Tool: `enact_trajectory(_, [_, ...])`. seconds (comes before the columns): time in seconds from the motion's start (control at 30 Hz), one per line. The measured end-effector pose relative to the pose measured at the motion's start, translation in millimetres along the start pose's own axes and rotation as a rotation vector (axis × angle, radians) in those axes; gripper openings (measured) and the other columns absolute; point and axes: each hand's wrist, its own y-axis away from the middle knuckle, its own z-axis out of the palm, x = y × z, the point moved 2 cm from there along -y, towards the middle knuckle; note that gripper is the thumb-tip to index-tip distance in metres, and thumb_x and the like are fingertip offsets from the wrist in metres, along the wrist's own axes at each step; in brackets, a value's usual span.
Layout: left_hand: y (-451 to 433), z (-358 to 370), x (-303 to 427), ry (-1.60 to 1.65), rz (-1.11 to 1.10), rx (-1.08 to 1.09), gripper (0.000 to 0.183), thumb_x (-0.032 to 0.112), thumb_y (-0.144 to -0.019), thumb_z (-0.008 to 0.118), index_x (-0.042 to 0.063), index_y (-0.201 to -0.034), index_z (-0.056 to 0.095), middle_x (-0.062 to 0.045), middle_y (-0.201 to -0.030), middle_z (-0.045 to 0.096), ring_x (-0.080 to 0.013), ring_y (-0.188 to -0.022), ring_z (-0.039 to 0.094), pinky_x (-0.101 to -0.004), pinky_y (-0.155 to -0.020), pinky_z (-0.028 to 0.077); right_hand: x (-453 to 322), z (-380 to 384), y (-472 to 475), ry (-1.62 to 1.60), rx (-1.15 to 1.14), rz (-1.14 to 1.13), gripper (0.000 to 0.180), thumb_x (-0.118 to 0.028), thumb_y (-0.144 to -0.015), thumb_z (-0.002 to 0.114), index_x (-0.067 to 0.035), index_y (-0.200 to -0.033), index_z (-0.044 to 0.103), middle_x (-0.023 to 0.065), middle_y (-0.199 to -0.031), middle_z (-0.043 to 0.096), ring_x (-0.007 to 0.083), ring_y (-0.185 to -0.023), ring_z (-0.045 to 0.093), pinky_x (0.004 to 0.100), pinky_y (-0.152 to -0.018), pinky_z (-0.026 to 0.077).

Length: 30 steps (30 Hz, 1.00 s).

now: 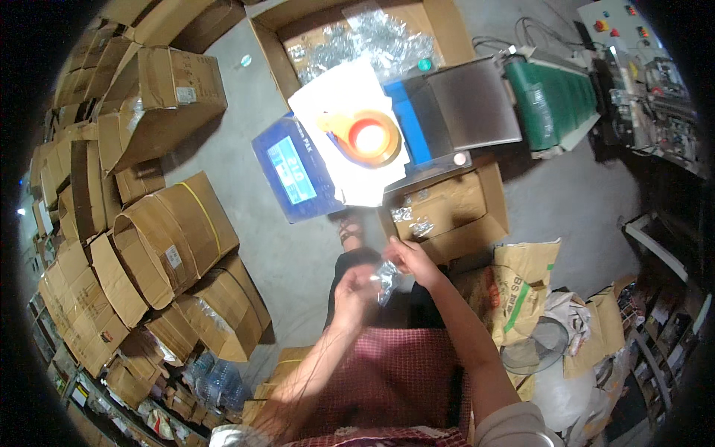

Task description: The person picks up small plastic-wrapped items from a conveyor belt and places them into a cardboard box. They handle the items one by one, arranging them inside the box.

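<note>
A small clear plastic packet point(386, 281) is between my two hands, above my lap. My left hand point(355, 290), slightly blurred, grips its left side. The fingers of my right hand point(414, 260) pinch near its upper right edge; the contents of the packet are too blurred to tell. Just beyond my right hand stands an open cardboard box point(491, 215) with a few similar packets point(421, 227) inside. Farther ahead, a roll of tape point(394, 146) lies on white paper sheets point(363, 187), which cover part of a blue machine with a lit display point(291, 170).
A larger cardboard box point(268, 56) at the top holds a heap of clear packets point(368, 44). Right of the machine runs a green conveyor belt point(556, 106). Stacked cartons point(173, 234) line the left side. A printed sack point(522, 290) and a mesh basket point(536, 346) lie at right.
</note>
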Motion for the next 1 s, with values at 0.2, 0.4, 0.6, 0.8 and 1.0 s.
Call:
enact_trajectory(0.2, [80.2, 38.5, 100.7, 0.037, 0.252, -0.210, 0.045, -0.005, -0.085, 0.068, -0.003, -0.129, 0.055, -0.013, -0.113, 0.067, -0.0219, -0.099, 0.068, -0.0331, -0.090, 0.055, -119.1, 51.4, 163.1, 0.040, -0.209, -0.205, 0.040, -0.032, -0.107, 0.049, 0.002, -0.126, 0.056, 0.0129, -0.112, 0.066, 0.0230, -0.097, 0.068, 0.0388, -0.085, 0.060])
enact_trajectory(0.4, [176.0, 39.3, 172.9, 0.057, 0.342, -0.479, 0.048, 0.000, -0.089, 0.066, -0.004, -0.135, 0.051, -0.018, -0.123, 0.066, -0.0250, -0.108, 0.067, -0.0357, -0.094, 0.054, -177.7, 114.2, 276.9, 0.193, -0.085, -0.644, 0.029, -0.008, -0.098, 0.062, 0.005, -0.124, 0.059, 0.0114, -0.106, 0.071, 0.0155, -0.086, 0.070, 0.0286, -0.074, 0.060])
enact_trajectory(0.6, [242.8, 19.2, 195.1, 0.023, 0.328, -0.623, 0.041, 0.006, -0.094, 0.065, -0.005, -0.132, 0.054, -0.016, -0.122, 0.065, -0.0238, -0.107, 0.066, -0.0347, -0.094, 0.053, -192.3, 183.1, 345.4, 0.150, 0.004, -0.759, 0.032, -0.005, -0.098, 0.060, 0.006, -0.128, 0.055, 0.0148, -0.112, 0.069, 0.0204, -0.091, 0.071, 0.0333, -0.075, 0.062])
enact_trajectory(0.8, [289.4, 1.2, 211.3, -0.073, 0.426, -0.558, 0.029, 0.013, -0.096, 0.068, -0.003, -0.119, 0.065, -0.008, -0.106, 0.070, -0.0146, -0.092, 0.065, -0.0291, -0.081, 0.052, -197.9, 232.6, 407.1, 0.097, -0.135, -0.662, 0.033, -0.010, -0.102, 0.057, 0.005, -0.131, 0.053, 0.0156, -0.111, 0.069, 0.0235, -0.092, 0.072, 0.0336, -0.077, 0.061])
enact_trajectory(1.0, [318.6, -1.9, 228.9, -0.182, 0.516, -0.626, 0.027, 0.013, -0.095, 0.069, -0.002, -0.118, 0.066, -0.008, -0.105, 0.071, -0.0122, -0.091, 0.065, -0.0271, -0.080, 0.051, -215.2, 248.9, 435.8, 0.192, -0.008, -0.719, 0.033, -0.008, -0.095, 0.068, 0.003, -0.124, 0.057, 0.0109, -0.102, 0.070, 0.0161, -0.083, 0.069, 0.0293, -0.072, 0.060])
